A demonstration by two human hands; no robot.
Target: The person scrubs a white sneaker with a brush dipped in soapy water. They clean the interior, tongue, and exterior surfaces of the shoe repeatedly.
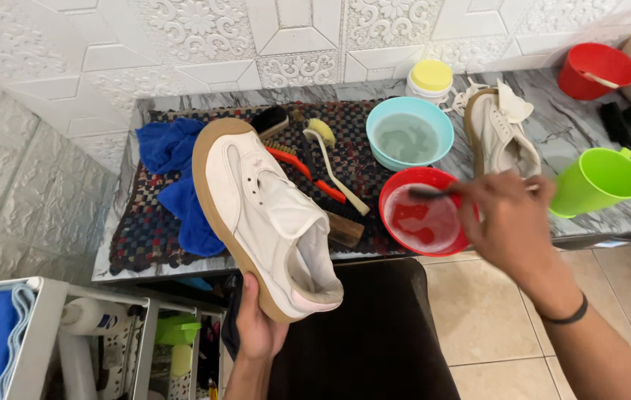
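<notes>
My left hand (pixel 257 324) grips the heel of a cream sneaker with a tan sole (pixel 260 215), tilted on its side over the table's front edge, laces removed. My right hand (pixel 512 226) holds a small dark brush (pixel 428 194) whose tip dips into a red bowl (pixel 392 215) of cloudy water. The second cream sneaker (pixel 504 133) lies on the marble table behind my right hand.
A light blue bowl of water (pixel 409 137), a yellow-lidded tub (pixel 431 77), a green cup (pixel 598 180) and a red cup (pixel 595 70) stand on the table. Several brushes (pixel 323 167) and a blue cloth (pixel 171 167) lie on a woven mat (pixel 141 230). A white rack (pixel 41 341) stands lower left.
</notes>
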